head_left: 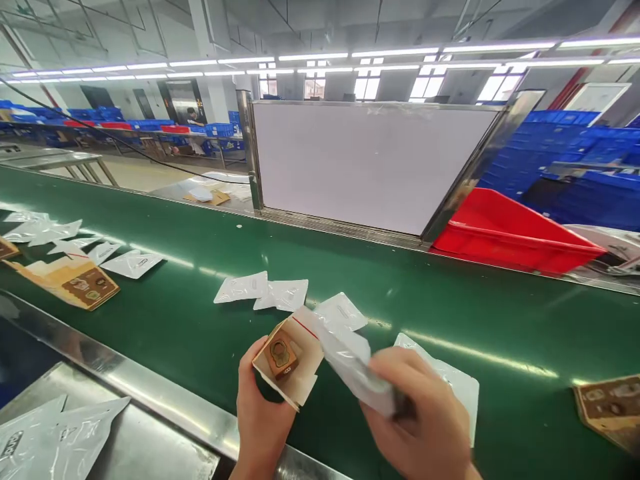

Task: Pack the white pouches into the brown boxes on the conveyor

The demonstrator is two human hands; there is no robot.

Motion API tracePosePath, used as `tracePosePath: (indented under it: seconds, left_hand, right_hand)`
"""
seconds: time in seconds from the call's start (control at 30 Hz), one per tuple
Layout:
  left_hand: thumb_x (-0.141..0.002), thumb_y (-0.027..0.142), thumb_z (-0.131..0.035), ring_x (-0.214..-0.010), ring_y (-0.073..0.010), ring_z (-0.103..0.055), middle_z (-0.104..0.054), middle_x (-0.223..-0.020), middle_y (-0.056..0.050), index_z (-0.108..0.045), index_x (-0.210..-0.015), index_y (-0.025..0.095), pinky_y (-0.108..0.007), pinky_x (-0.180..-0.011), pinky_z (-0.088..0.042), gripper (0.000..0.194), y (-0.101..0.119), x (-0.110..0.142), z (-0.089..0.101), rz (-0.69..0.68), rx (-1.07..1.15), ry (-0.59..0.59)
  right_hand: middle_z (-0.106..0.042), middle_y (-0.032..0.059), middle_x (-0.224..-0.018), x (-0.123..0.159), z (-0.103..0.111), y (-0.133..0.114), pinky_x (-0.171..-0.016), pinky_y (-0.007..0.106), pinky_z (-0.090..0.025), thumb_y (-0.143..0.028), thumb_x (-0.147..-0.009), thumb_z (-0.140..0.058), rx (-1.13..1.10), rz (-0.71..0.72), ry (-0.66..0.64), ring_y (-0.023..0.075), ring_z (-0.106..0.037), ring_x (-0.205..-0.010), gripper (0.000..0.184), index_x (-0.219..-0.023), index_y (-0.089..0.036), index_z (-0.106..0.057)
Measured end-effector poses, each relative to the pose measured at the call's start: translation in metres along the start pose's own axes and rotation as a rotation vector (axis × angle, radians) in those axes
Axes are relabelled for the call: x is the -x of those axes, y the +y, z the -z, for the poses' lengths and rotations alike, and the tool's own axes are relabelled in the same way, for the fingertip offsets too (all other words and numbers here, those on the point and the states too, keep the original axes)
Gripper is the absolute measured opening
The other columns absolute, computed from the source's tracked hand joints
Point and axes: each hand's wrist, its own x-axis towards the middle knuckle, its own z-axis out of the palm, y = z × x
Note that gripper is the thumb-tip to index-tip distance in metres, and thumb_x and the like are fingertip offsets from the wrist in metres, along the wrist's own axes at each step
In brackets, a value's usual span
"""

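1. Green conveyor belt (450, 313), head view: runs across the scene from 9 to 3 o'clock, with a steel edge (115, 367) along its near side.
2. Left hand (263, 413), at 6 o'clock: fingers curled, grasping a kraft carton (287, 360) from below. The carton sits open, tilted, above the belt, with a brown label on its face.
3. Right hand (415, 420), at 5 o'clock: fingers clenched on one end of a white pouch (350, 367), slightly blurred. The pouch's other end touches the carton's mouth, and a thin red line shows where the two meet.
4. Loose pouches (243, 287): several lie flat on the belt just beyond the hands, at 12 o'clock, and another lies under the right hand. More lie at 9 o'clock.
5. Flattened cartons (65, 283): at 9 o'clock on the belt, beside those pouches. A further one (610, 407) lies at 3 o'clock.
6. Stacked pouches (55, 433): on a steel shelf, at 8 o'clock.
7. Red crate (510, 233): beyond the belt, at 2 o'clock, beside a white panel (370, 167).
8. Blue crates (565, 160): stacked behind the red crate.
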Motion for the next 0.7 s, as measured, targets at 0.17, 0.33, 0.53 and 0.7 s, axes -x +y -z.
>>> tracePosePath:
  seconds: [0.17,0.33,0.53,0.7]
  left_hand:
    - [-0.069,0.027,-0.064,-0.115,-0.0284,-0.055,-0.057,-0.120,-0.008,-0.045,-0.119,0.025,-0.051,-0.105,-0.040,0.053,-0.014,0.000,0.006,-0.354,-0.169,0.025]
    - [-0.072,0.029,-0.061,-0.115,-0.0299,-0.054,-0.057,-0.120,-0.009,-0.043,-0.121,0.027,-0.054,-0.107,-0.037,0.052,-0.021,0.006,0.002,-0.462,-0.156,-0.072]
    - [-0.068,0.032,-0.063,-0.113,-0.0316,-0.055,-0.054,-0.124,-0.008,-0.042,-0.121,0.029,-0.053,-0.098,-0.047,0.057,-0.015,0.031,-0.018,-0.164,-0.004,-0.227]
    - [-0.064,0.025,-0.064,-0.120,-0.0306,-0.052,-0.051,-0.131,-0.008,-0.038,-0.131,0.028,-0.048,-0.100,-0.046,0.072,0.005,0.032,-0.026,-0.261,-0.028,-0.414]
  right_hand:
    - [-0.053,0.0009,-0.065,0.010,-0.040,-0.013,-0.048,0.027,-0.035,-0.002,-0.086,-0.037,0.103,0.119,-0.412,0.0134,-0.042,-0.054,0.027,-0.092,-0.017,-0.058]
    - [-0.066,0.0030,-0.093,0.009,-0.032,-0.010,-0.076,0.028,-0.047,-0.018,-0.084,-0.057,-0.132,-0.287,-0.642,0.0178,-0.058,-0.086,0.023,-0.106,-0.021,-0.058]
    - [-0.062,0.0145,-0.104,-0.001,-0.034,0.007,-0.078,0.029,-0.051,-0.024,-0.070,-0.069,-0.375,-0.128,-1.265,0.0216,-0.060,-0.084,0.056,-0.118,-0.003,-0.047]
    - [-0.062,0.0096,-0.106,-0.001,-0.008,0.008,-0.090,0.038,-0.046,-0.015,-0.081,-0.053,-0.030,-0.195,-1.005,0.0236,-0.056,-0.100,0.019,-0.098,-0.016,-0.060]
